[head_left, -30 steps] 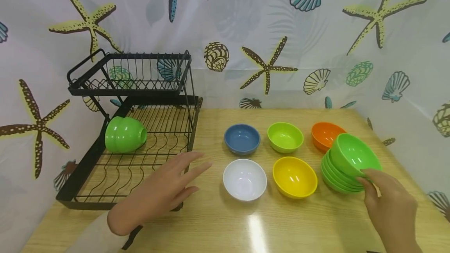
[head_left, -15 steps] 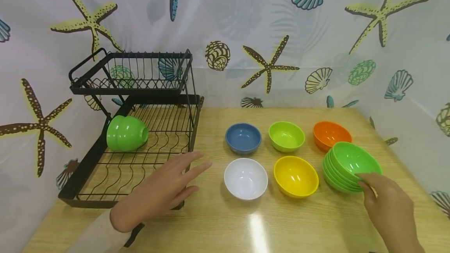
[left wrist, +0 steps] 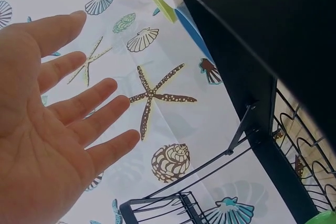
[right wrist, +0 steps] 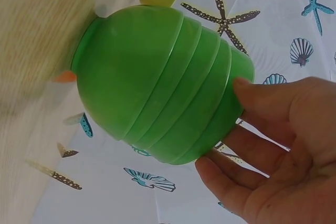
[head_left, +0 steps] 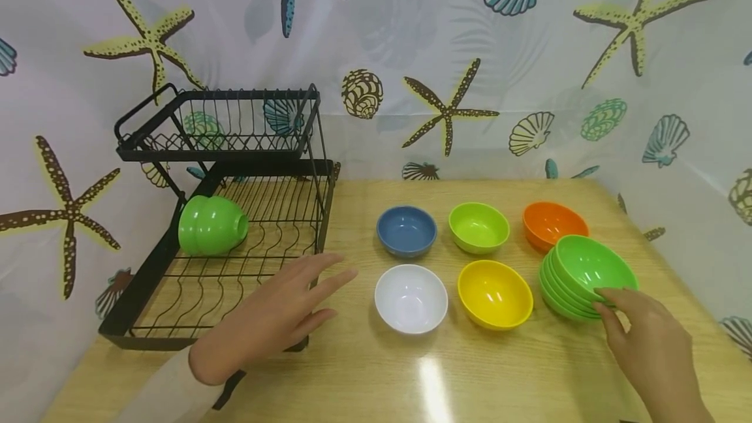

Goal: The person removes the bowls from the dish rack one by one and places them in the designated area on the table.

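At the right stands a stack of several nested green bowls (head_left: 565, 292). My right hand (head_left: 653, 344) pinches the near rim of the top green bowl (head_left: 593, 263), which sits tilted in the stack. From the side, the right wrist view shows the nested bowls with my thumb (right wrist: 257, 95) against the topmost one. My left hand (head_left: 273, 312) is held over the right front edge of the black dish rack (head_left: 138, 343), fingers spread and holding nothing. Inside the rack, more nested green bowls (head_left: 211, 226) lie on their side at the left.
Between rack and stack, bowls stand on the wooden table (head_left: 352, 384): blue (head_left: 406, 232), lime green (head_left: 478, 228), orange (head_left: 554, 226), white (head_left: 410, 299) and yellow (head_left: 495, 295). The rack's upper tier (head_left: 220, 126) rises at the back left. A patterned curtain (head_left: 376, 31) hangs behind.
The top green bowl has come down deeper into the stack, with my right hand still on its rim. My left hand has hardly moved.
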Tool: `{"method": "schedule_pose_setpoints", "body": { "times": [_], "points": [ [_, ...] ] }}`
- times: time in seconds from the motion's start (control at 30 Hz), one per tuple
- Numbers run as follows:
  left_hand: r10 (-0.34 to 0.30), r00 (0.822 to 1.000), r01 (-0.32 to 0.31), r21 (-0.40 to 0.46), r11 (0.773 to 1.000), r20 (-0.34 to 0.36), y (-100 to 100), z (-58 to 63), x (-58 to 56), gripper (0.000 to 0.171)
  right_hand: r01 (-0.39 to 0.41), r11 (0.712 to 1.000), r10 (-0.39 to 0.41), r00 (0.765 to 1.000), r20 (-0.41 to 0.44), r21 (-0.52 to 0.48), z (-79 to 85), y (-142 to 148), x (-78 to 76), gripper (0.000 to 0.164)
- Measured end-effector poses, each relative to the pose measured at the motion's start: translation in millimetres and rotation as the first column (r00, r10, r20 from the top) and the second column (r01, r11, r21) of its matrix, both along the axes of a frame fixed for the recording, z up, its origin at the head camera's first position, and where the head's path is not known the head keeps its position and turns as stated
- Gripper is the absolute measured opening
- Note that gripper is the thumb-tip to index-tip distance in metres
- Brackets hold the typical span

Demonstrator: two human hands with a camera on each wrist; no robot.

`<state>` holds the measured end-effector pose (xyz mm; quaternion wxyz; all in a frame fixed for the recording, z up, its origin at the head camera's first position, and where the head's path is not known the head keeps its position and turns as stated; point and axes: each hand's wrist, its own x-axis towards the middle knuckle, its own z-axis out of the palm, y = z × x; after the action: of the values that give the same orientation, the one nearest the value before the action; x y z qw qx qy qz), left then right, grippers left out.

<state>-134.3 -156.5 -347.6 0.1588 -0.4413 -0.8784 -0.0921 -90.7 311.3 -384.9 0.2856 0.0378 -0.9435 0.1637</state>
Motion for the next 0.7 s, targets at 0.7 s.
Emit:
{"method": "schedule_pose_setpoints", "body": {
  "times": [0.7],
  "points": [
    [0.110,0.994,-0.109,0.130,0.986,-0.004,-10.3,7.8,-13.1,0.047,-0.357,0.919,0.375,0.922,-0.092,0.165,-3.3,-64.5,-1.8,0.062]
  ]
}}
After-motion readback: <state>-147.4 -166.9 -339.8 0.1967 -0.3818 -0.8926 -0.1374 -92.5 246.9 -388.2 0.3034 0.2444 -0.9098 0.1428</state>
